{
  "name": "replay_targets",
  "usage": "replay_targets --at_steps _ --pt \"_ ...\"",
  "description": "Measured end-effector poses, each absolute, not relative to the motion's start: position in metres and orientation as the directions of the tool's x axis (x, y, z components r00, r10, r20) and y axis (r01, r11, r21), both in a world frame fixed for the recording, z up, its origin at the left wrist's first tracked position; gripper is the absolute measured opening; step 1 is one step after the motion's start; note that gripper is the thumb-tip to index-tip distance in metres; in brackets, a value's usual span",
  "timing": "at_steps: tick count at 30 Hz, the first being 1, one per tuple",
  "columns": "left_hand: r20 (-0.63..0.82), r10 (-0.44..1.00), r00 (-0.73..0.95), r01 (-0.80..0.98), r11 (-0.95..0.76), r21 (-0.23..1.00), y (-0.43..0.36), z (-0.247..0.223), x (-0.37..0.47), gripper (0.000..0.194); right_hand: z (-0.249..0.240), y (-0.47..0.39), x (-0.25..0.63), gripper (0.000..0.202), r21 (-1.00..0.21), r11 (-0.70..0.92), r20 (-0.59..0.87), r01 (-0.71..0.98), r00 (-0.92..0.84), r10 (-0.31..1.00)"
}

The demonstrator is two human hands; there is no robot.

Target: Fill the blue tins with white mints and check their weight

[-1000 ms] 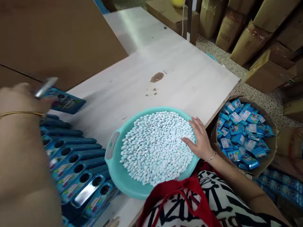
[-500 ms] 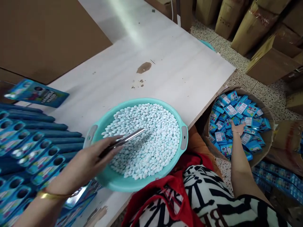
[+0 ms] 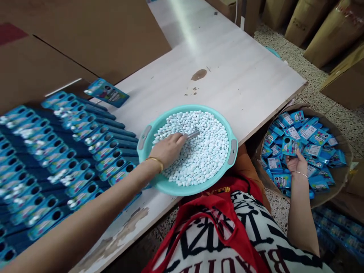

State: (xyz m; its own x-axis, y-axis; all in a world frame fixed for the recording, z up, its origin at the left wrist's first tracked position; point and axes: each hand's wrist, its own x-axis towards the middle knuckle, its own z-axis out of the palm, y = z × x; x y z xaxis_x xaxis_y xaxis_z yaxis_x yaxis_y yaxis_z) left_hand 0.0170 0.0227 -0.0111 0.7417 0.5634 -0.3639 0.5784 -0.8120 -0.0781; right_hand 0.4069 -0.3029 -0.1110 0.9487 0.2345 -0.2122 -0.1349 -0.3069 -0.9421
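In my left hand [image 3: 170, 151], closed around them, are slim metal tongs [image 3: 193, 134] with their shiny tip against white candies [image 3: 196, 163]. The candies fill a turquoise basin [image 3: 195, 189] on the table. To the right, my right hand [image 3: 297, 163] grips a small blue candy packet [image 3: 290, 146] by its lower edge. This packet is held up over many similar blue packets [image 3: 314, 151], heaped in a round cardboard drum [image 3: 345, 170]. My left fingertips hide part of the tongs.
Left of the basin stand rows of blue packets [image 3: 93, 140] with dark round openings, several with white candies on them. One packet [image 3: 108, 93] leans at the row's far end. Brown cardboard [image 3: 113, 34] borders the white table [image 3: 227, 87]. Tall cartons [image 3: 303, 22] stand on the floor.
My right hand has taken a blue packet from the pile and raised it, palm turned up. My left hand has reached further over the candies with the tongs. The view has shifted left.
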Motion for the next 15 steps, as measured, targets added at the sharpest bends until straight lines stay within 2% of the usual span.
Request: replay_targets --at_steps 4,7,10,15 --pt "-0.423 0.463 0.779 0.538 -0.84 0.071 -0.003 -0.02 0.027 0.038 -0.078 -0.281 0.356 0.038 -0.932 -0.063 -0.348 -0.358 0.829 0.438" --pt "-0.432 0.428 0.794 0.555 -0.8 0.227 -0.02 -0.021 0.025 0.034 -0.05 -0.252 0.32 0.039 -0.769 0.172 -0.415 -0.615 0.686 0.598" --pt "-0.378 0.412 0.829 0.552 -0.713 0.433 -0.024 -0.026 0.019 0.035 -0.022 -0.222 0.29 0.035 -0.71 0.173 -0.409 -0.683 0.6 0.687" --pt "-0.259 0.47 0.844 0.505 -0.533 0.679 -0.022 -0.026 0.012 0.036 0.01 -0.189 0.263 0.031 -0.747 0.149 -0.347 -0.648 0.571 0.744"
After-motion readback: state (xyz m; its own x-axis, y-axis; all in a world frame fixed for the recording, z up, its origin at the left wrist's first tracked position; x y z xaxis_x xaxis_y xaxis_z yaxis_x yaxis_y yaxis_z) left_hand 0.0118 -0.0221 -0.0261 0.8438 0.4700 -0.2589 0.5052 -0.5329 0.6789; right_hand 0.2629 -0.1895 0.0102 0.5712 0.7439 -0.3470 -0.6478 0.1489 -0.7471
